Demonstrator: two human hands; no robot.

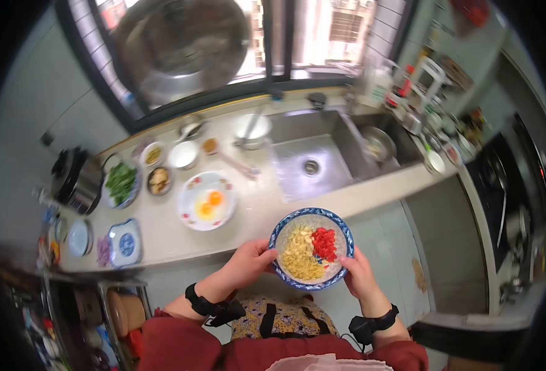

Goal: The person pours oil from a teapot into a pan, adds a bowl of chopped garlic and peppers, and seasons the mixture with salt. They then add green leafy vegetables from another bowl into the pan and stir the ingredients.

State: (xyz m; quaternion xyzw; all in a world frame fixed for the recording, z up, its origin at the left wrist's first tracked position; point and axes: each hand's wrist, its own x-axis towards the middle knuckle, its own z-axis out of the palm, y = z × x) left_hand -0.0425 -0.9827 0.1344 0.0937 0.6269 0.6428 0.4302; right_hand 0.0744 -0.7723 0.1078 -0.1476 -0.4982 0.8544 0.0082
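Observation:
A blue-and-white patterned bowl [275, 230] is held up in front of me, out from the counter's front edge. Inside lie chopped red pieces [323, 243] on the right and finely chopped pale yellow bits [302, 263] on the left and bottom. My left hand [248, 266] is closed on the bowl's left rim, thumb on top. Gripping the right rim is my right hand [361, 275], its thumb also over the edge. The fingers under the bowl are hidden.
On the counter [254, 210] stand a plate with cracked eggs [208, 201], a plate of leafy greens [122, 183], small bowls and a rice cooker [77, 179]. A steel sink [313, 145] lies ahead; a stove [502, 179] is at right. Shelves [109, 309] stand lower left.

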